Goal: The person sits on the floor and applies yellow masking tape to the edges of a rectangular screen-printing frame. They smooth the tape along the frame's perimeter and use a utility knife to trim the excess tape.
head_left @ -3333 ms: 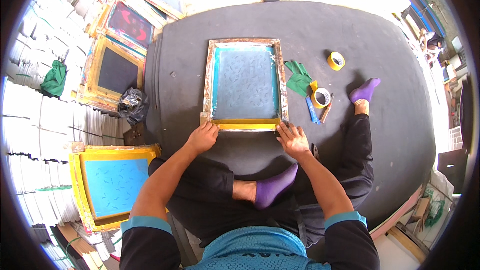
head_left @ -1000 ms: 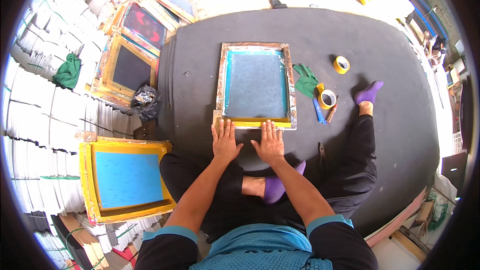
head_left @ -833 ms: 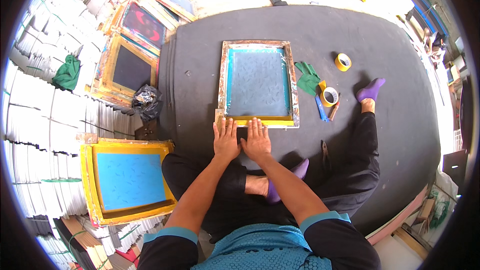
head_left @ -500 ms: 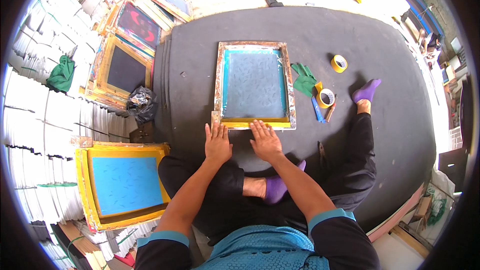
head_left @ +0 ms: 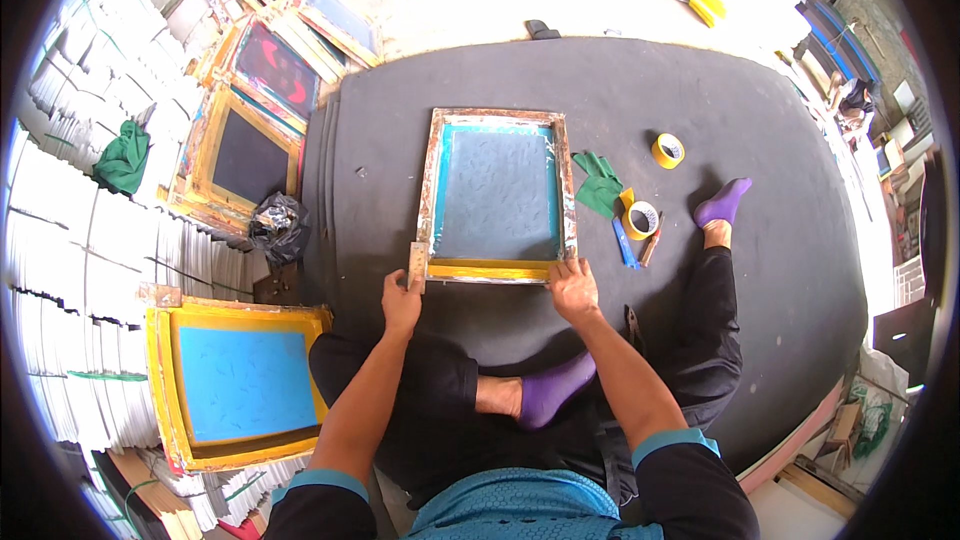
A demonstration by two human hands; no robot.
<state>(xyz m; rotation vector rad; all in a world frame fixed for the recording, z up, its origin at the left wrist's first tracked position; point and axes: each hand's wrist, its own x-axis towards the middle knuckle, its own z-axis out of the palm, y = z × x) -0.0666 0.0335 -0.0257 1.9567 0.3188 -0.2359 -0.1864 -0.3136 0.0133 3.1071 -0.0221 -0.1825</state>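
A screen-printing frame (head_left: 569, 180) lies flat on the dark mat before me, its wooden sides worn and paint-stained. Inside it, the grey-blue mesh (head_left: 495, 190) carries small scattered marks, and yellow tape (head_left: 485, 270) covers the near side. My left hand (head_left: 402, 304) grips the near left corner, beside a small wooden block (head_left: 417, 260). At the near right corner, the fingers of my right hand (head_left: 574, 292) are closed over the edge. Both thumbs and undersides of the grips are partly hidden.
Right of the frame lie a green cloth (head_left: 598, 183), a tape roll (head_left: 642, 220), a blue cutter (head_left: 625, 243) and another tape roll (head_left: 668, 150). A second yellow-edged frame (head_left: 160, 380) stands at left beside paper stacks (head_left: 60, 240). My socked foot (head_left: 724, 202) rests at right.
My hands have moved apart, from lying flat on the near side to gripping its two corners. The whole view has shifted slightly, with the scene lower in the picture.
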